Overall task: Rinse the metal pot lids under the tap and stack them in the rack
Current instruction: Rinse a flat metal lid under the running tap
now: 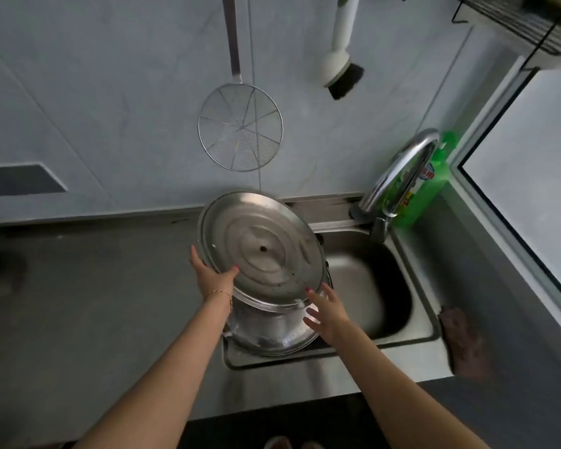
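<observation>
Large metal lid (261,251) tilted over the left end of the sink (379,303), left hand (212,275) gripping its lower left rim, right hand (326,311) open with fingers spread at its lower right edge, steel pot (272,332) beneath in the sink, tap (399,170) behind the sink to the right.

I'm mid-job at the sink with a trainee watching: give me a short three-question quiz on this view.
1. True or false: water is running from the tap.
2. Which hand grips the rim of the large metal lid: A) left hand B) right hand C) neither
3. Fill in: the green bottle stands behind the ____.

Key:
1. False; no stream shows.
2. A; the right hand is open, fingers spread at the lid's lower edge.
3. Tap, beside the sink.
</observation>
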